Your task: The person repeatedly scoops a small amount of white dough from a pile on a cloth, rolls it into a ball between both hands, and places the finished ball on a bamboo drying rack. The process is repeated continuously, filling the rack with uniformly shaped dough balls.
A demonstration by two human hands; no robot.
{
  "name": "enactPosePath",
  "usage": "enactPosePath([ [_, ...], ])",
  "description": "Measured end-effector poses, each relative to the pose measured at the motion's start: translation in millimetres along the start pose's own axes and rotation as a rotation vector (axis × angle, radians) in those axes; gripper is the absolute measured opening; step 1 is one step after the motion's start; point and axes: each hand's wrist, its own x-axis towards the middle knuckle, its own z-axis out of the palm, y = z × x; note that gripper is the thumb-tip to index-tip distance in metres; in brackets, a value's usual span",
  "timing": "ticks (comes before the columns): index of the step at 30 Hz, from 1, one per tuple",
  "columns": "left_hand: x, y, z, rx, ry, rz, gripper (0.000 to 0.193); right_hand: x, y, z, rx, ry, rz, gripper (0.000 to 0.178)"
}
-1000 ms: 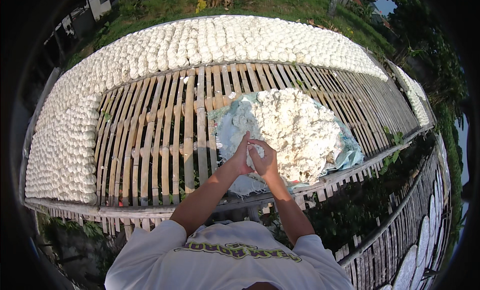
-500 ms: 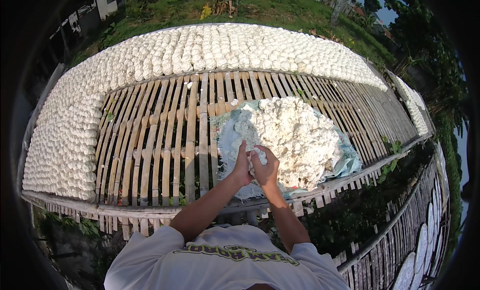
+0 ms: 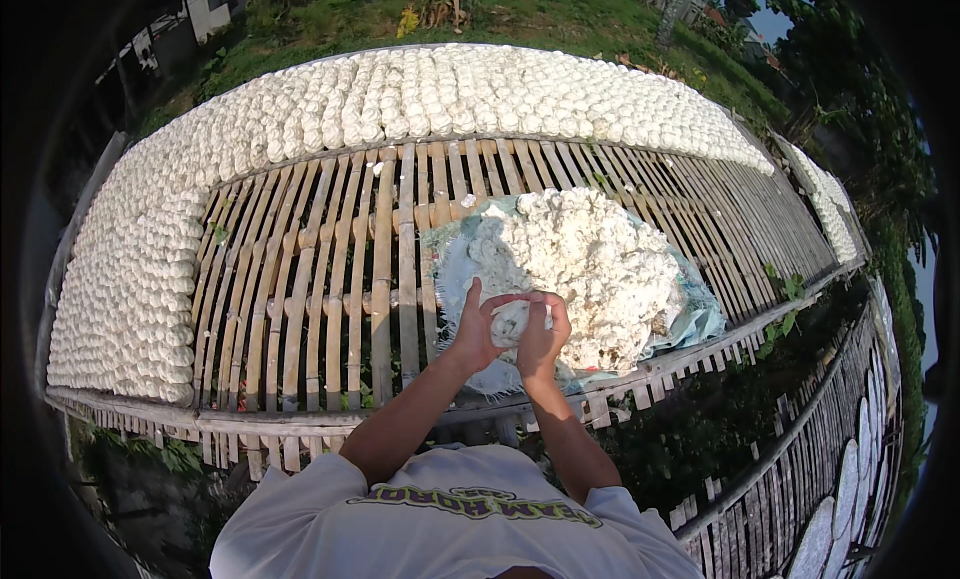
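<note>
Between both hands sits a rounded lump of white, crumbly pulp (image 3: 509, 323). My left hand (image 3: 476, 331) cups it from the left, thumb pointing up. From the other side my right hand (image 3: 543, 339) is wrapped round it, its fingers curled over the top and partly hiding the lump. Just beyond my hands a large heap of the same white pulp (image 3: 590, 269) rests on a pale blue-green woven sheet (image 3: 703, 301) with frayed edges. My shadow falls over the heap's left part.
Beneath everything is a slatted bamboo rack (image 3: 383, 269) with gaps between slats. Rows of white rounded lumps (image 3: 400, 99) line its far and left sides. A wooden rail (image 3: 290, 419) edges the near side. Flat pale discs (image 3: 845, 489) lean on another rack at lower right.
My hands have turned and shifted slightly; the right fingers now curl over the top of the lump, and more of it shows between the palms.
</note>
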Motion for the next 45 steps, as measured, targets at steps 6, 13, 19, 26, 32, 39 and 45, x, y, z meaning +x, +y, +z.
enactPosePath([
  [6,-3,1,-14,-0.066,-0.106,-0.115,0.087,1,-25,-7,-0.556,-0.515,-0.762,0.015],
  [13,22,-14,-24,-0.133,-0.148,-0.127,0.081,5,-36,-6,-0.772,-0.508,-0.908,0.016],
  [19,26,-25,-36,-0.278,-0.363,-0.287,0.076,-9,-33,-7,-0.792,-0.49,-0.493,0.023],
  [26,25,-27,-44,-0.389,-0.379,-0.307,0.077,-7,-36,-16,-0.818,-0.574,-1.035,0.027],
  [32,21,-35,-41,-0.398,-0.081,-0.209,0.075,-10,-15,-15,-0.771,-0.503,-0.474,0.032],
  [39,19,-42,-50,-0.35,-0.199,-0.299,0.072,-14,-13,-21,-0.81,-0.616,-0.778,0.038],
  [45,13,-38,-48,-0.385,-0.343,-0.227,0.07,-22,-23,-22,-0.813,-0.549,-0.85,0.04],
])
